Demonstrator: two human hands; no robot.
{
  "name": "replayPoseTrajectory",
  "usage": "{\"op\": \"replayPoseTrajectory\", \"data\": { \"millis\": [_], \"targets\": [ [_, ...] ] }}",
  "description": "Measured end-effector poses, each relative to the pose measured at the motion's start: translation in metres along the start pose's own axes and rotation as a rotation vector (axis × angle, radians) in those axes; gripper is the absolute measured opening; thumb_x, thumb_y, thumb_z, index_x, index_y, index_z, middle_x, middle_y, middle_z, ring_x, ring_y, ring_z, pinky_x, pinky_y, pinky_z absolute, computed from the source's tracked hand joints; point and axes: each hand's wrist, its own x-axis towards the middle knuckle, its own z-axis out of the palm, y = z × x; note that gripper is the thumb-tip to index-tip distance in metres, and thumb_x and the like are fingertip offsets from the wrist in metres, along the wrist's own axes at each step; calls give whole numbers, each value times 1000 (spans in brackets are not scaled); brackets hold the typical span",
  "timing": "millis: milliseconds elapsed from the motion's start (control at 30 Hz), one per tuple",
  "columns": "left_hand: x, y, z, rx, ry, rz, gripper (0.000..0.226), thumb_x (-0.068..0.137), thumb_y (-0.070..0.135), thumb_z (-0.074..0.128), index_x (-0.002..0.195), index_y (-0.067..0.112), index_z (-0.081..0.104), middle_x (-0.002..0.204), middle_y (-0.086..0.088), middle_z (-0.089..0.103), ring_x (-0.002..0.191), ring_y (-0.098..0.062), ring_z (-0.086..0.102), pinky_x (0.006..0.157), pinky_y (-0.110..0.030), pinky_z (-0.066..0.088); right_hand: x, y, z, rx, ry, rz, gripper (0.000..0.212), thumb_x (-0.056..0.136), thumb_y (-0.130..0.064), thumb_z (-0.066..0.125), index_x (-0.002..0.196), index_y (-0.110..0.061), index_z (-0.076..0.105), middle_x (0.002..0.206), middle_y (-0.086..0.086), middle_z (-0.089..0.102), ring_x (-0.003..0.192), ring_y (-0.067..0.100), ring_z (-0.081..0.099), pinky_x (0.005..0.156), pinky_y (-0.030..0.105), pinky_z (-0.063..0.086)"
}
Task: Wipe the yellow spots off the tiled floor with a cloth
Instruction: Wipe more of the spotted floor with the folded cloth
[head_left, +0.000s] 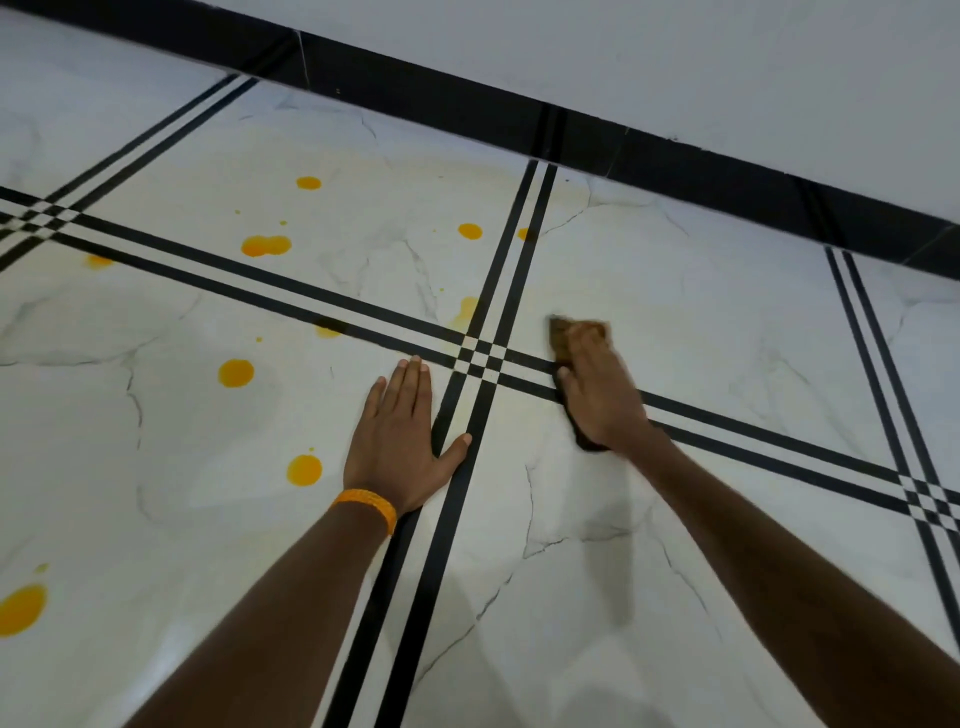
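Observation:
My right hand (600, 387) presses a dark brownish cloth (561, 332) flat on the white marble-look tiled floor (701, 338), just right of where the black double stripes cross; most of the cloth is hidden under the hand. My left hand (402, 441) lies flat, fingers spread, on the tile left of the crossing, with an orange band on its wrist. Several yellow spots dot the tiles to the left: a double blob (265, 246), a round spot (236, 373), another (304, 470) beside my left hand, and a large one (21, 608) at the left edge. A smeared yellow patch (465, 312) sits by the stripes.
A black skirting band (467, 109) runs along the foot of a pale wall (675, 62) at the far side. Black double stripes (498, 291) divide the floor into large tiles. Small yellow spots (470, 231) lie near the skirting.

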Motion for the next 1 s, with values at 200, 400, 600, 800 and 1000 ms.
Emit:
{"op": "replayPoseTrajectory", "data": {
  "millis": [200,400,600,800,1000],
  "targets": [
    [1,0,0,10,-11,-9,98,87,73,17,157,7,3,166,-12,4,153,-22,1,125,-42,6,45,-79,17,-25,22,58,66,106,-41,16,160,-2,13,168,16,11,157,31,5,128,46,6],
    [0,0,0,-15,-6,-16,98,87,73,18,157,6,1,166,-11,3,153,-22,0,125,-43,6,-13,-26,12,38,79,119,69,102,-44,18,159,-5,20,167,15,21,156,32,12,126,50,15],
    [1,0,-8,-17,-64,-25,100,85,74,18,157,6,1,166,-11,3,153,-22,1,125,-43,7,-21,-83,23,8,44,219,70,102,-44,8,160,-3,13,168,16,11,157,30,4,128,46,4],
    [-3,2,-8,-27,-49,-35,100,85,74,24,157,6,5,165,-12,8,153,-24,6,124,-41,8,-13,-16,9,-27,-3,85,73,101,-49,12,160,-6,18,168,13,17,157,28,9,127,46,11],
    [42,-4,-15,-10,-35,-96,124,73,92,27,156,2,5,165,-15,5,153,-27,4,124,-42,9,18,-28,19,-8,65,330,72,102,-43,15,158,2,16,167,20,16,156,34,11,128,46,6]
  ]
}}
